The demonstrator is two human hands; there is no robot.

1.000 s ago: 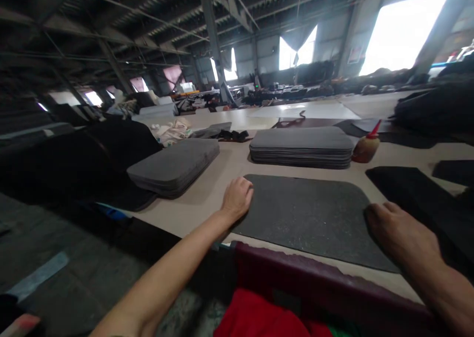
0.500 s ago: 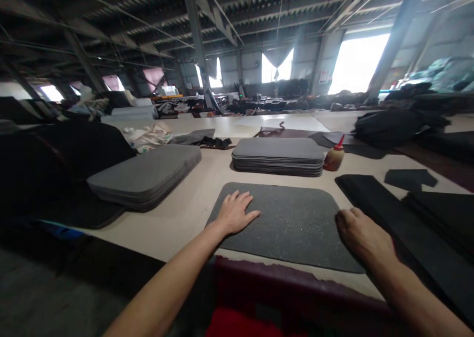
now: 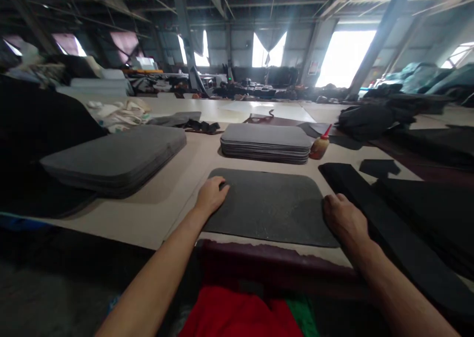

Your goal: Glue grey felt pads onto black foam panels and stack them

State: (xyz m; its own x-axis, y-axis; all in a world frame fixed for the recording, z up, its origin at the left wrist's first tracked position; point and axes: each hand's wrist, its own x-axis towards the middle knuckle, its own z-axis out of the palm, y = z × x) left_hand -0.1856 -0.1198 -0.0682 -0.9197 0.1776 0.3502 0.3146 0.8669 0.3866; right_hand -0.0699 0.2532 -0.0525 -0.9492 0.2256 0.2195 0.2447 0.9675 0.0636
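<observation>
A dark grey sheet with rounded corners (image 3: 270, 206) lies flat on the table before me, pale specks on its face. My left hand (image 3: 212, 196) is closed at its left edge, with the thumb over the top and the fingers bent round the side. At the right edge is my right hand (image 3: 344, 216), its fingers curled in against the sheet; the fingertips are hidden. Behind the sheet stands a neat stack of similar grey sheets (image 3: 264, 142). A squeeze bottle with a red pointed nozzle (image 3: 319, 147), holding brownish liquid, is just right of that stack.
A second stack of grey sheets (image 3: 114, 156) sits to the left. Long black strips (image 3: 370, 218) and a small black offcut (image 3: 379, 167) lie on the right. Crumpled pale cloth (image 3: 116, 113) and a dark heap (image 3: 365, 122) are farther back. Maroon material (image 3: 274, 258) hangs at the table's near edge.
My left hand has gone from lying spread on top of the sheet to being closed at its left edge. The right hand stays at the right edge. The whole view has shifted.
</observation>
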